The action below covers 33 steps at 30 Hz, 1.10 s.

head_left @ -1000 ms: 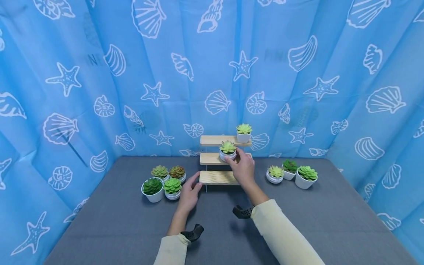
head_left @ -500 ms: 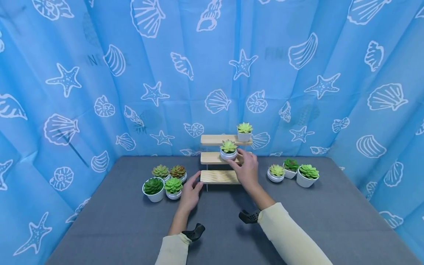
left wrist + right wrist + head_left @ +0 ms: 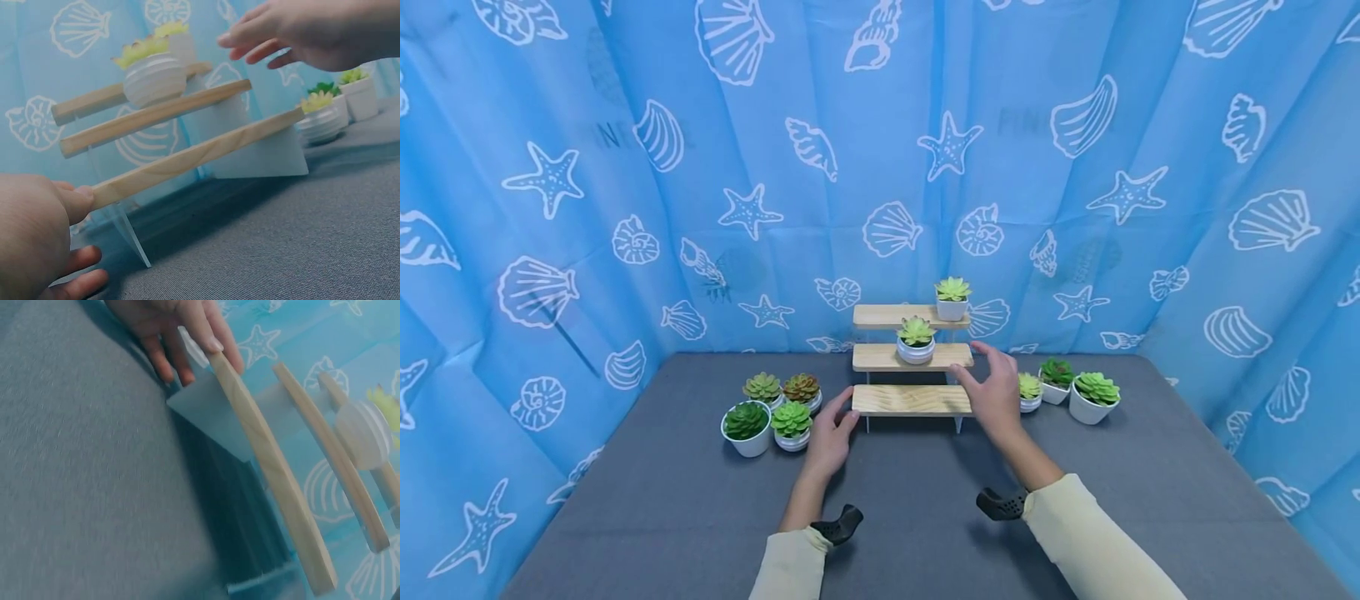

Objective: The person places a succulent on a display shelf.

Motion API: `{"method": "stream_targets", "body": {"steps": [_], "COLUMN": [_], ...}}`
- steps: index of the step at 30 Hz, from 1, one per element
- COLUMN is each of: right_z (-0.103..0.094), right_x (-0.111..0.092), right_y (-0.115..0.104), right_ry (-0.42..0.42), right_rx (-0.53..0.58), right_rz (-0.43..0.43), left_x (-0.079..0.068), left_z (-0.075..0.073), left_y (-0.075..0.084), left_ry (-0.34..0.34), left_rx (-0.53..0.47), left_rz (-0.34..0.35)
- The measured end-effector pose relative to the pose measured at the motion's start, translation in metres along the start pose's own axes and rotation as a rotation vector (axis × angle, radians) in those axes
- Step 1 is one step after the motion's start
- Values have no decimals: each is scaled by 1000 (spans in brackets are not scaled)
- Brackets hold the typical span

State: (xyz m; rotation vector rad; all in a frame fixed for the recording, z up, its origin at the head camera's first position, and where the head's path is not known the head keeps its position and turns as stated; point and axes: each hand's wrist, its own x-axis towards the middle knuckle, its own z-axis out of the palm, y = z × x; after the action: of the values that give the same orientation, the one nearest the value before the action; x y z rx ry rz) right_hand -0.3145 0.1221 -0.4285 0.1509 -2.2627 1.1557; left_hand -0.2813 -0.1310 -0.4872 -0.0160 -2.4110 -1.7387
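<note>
Green succulent sits between left hand, pinching wooden stand, and spread right hand

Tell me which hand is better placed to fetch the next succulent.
Likely the right hand: it holds nothing and is near the right-side succulents, whereas the left hand grips the bottom shelf.

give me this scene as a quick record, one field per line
stand: three wooden steps
top step: squarish white pot with pale green plant, near right end
middle step: ribbed white pot with another pale green plant, near centre
left hand: pinches left end of bottom step
right hand: holds nothing, near stand's right end
potted plants left: four, including dark green one and reddish-brown one
potted plants right: three
table: grey cloth
backdrop: blue patterned curtain
</note>
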Motion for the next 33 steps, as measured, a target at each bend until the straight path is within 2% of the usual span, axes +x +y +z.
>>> {"method": "stream_targets", "body": {"steps": [6,19,26,33], "right_z": [-13,-42,-54,-60], "right_x": [-10,-35,-39,-38], "right_y": [15,49,62,76], "right_ry": [54,105,128,76], "right_rx": [-31,-6,13,-18], "right_rz": [-39,2,95,203], "left_x": [0,1,1,0], "left_z": [0,0,-1,0], "left_y": [0,1,1,1], "left_ry": [2,-1,-4,-4], "left_rx": [3,-3,4,2], "left_rz": [-1,-25,-12,-17]}}
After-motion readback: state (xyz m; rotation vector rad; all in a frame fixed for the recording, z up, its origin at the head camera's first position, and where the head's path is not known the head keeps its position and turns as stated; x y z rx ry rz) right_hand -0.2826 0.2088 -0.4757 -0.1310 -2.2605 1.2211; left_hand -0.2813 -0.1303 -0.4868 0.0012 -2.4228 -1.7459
